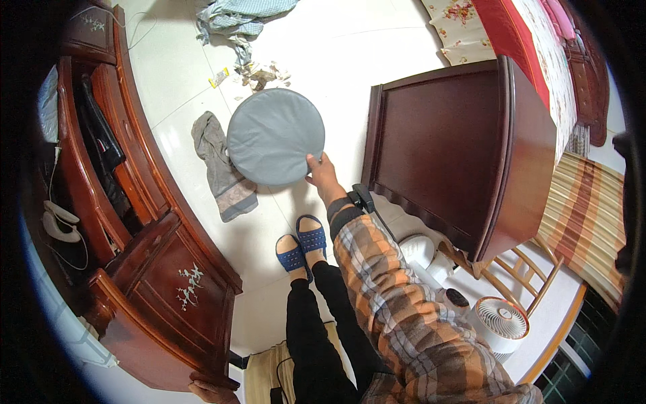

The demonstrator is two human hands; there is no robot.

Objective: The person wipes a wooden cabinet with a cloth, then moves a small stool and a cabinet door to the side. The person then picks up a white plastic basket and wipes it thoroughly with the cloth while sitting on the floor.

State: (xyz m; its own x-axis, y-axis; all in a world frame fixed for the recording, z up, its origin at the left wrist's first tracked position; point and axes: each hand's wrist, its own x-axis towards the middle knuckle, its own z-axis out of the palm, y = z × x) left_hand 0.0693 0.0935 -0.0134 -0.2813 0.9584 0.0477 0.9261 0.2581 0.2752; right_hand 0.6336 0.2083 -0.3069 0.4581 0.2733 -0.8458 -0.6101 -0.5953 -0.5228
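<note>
One right hand reaches forward from a plaid sleeve, its fingers closed on the near right edge of a round grey disc. The thumb lies over the top surface; how far the others curl beneath the rim is hidden. The disc spreads ahead and to the left of the fingers, its smooth cover lightly creased; what is under it cannot be seen. For the left hand, I cannot tell how its fingers stand.

Left of the fingers, past the disc, a crumpled grey-brown cloth lies on the tiled floor. Farther ahead of them sit a small heap of scraps, a yellow wrapper just beside it, and a bluish checked cloth. Well to the left runs carved reddish-brown furniture.

Right of the fingers stands a dark wooden cabinet, with part of a bed beyond. Nearer the body than the fingers are two blue slippers, worn on the feet, and, lower right, a round white fan.
</note>
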